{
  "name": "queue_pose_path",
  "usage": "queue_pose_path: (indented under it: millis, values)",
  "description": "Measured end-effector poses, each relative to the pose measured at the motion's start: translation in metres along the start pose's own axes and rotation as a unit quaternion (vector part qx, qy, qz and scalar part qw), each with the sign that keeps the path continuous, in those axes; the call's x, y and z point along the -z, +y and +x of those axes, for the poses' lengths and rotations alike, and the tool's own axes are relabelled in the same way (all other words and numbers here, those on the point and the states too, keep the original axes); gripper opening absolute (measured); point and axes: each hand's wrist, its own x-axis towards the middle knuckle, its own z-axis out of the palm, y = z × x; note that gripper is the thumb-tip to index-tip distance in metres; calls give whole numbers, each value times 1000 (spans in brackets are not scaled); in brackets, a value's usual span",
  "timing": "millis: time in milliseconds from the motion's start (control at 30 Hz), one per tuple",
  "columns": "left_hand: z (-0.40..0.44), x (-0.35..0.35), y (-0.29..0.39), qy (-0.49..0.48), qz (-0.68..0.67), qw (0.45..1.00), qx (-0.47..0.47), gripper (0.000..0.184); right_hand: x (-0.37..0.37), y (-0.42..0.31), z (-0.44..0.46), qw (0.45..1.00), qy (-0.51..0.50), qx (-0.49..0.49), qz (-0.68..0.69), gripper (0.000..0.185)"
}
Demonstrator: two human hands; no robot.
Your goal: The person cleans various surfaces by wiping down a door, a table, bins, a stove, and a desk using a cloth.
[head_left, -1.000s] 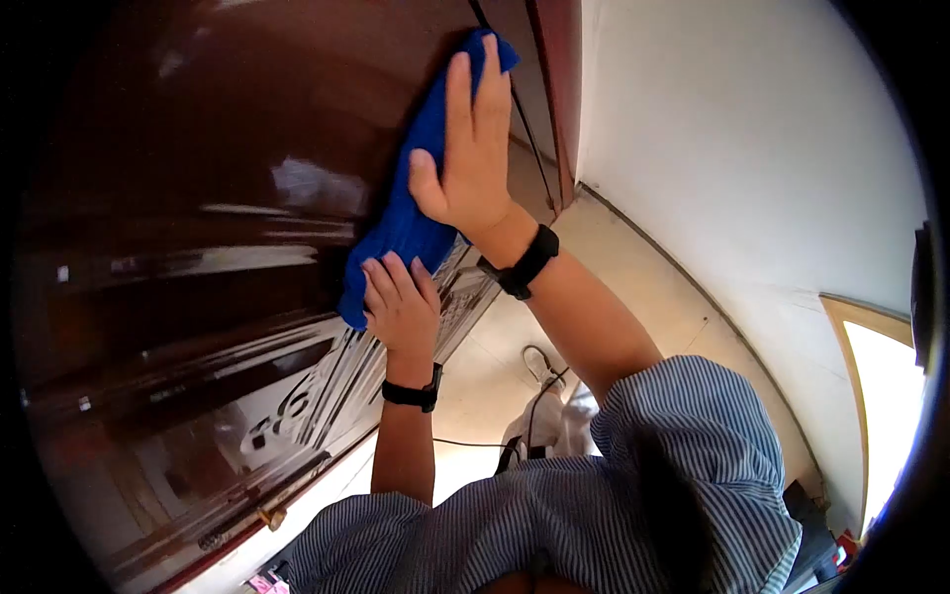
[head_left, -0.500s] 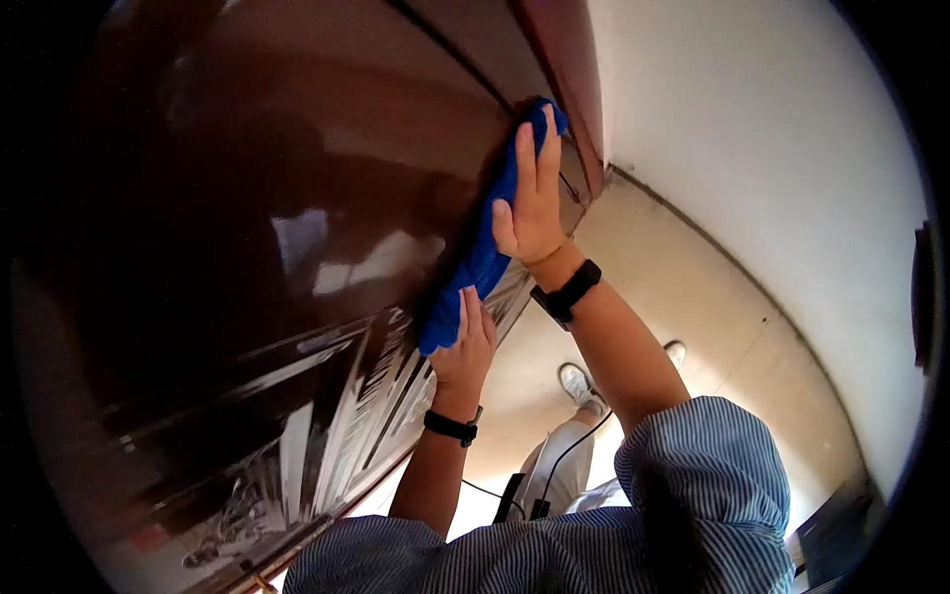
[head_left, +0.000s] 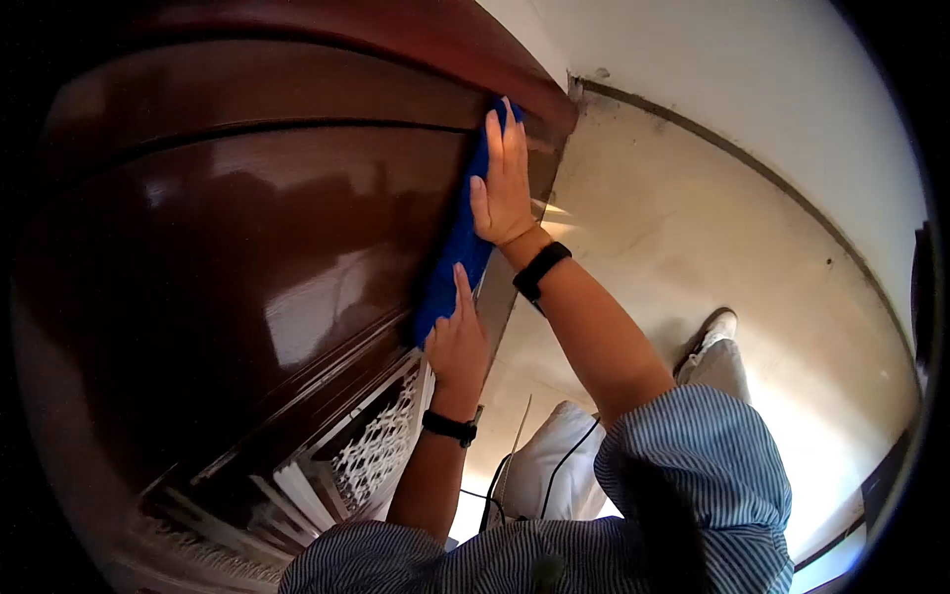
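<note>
A blue cloth (head_left: 459, 247) lies lengthwise along the glossy dark brown wooden surface (head_left: 346, 198), near its right edge. My right hand (head_left: 504, 193) presses flat on the cloth's far end, fingers stretched out and thumb apart. Lower down, my left hand (head_left: 456, 335) rests on the near end of the cloth, its index finger extended and the other fingers partly hidden. Both wrists wear black bands. The underside of the cloth is hidden by the hands.
A reddish raised edge (head_left: 396, 40) borders the far side of the wood. To the right are the pale floor (head_left: 633, 228) and a white wall (head_left: 752, 89). My shoe (head_left: 716, 327) stands on the floor. Dark cables (head_left: 569, 453) hang by my legs.
Both hands and the cloth have moved along the wooden surface toward its far corner. The view has turned, my body has shifted, and more floor shows on the right.
</note>
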Motion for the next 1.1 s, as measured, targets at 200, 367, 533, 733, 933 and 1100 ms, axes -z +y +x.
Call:
queue_pose_path:
  millis: [200, 367, 533, 733, 933, 1100]
  values:
    - [10, 15, -1, 205, -26, 978, 13, 69, 5, -35, 22, 994, 22, -99, 40, 70]
    - [-29, 110, -73, 350, 99, 929, 61, 74, 6, -178, 121, 976, 77, 158, 128, 57]
    - [5, 180, -76, 353, 114, 925, 76, 77, -21, -198, 215, 922, 259, 241, 159, 60]
    - [32, 151, -38, 303, 97, 947, 54, 69, -3, -100, 170, 981, 196, 12, -6, 50]
    - [58, 68, 6, 205, 40, 978, -27, 70, -3, -9, 80, 967, 135, -177, -121, 58]
    - [76, 4, 31, 159, 9, 983, -90, 76, 6, 22, 47, 971, 132, -190, -62, 53]
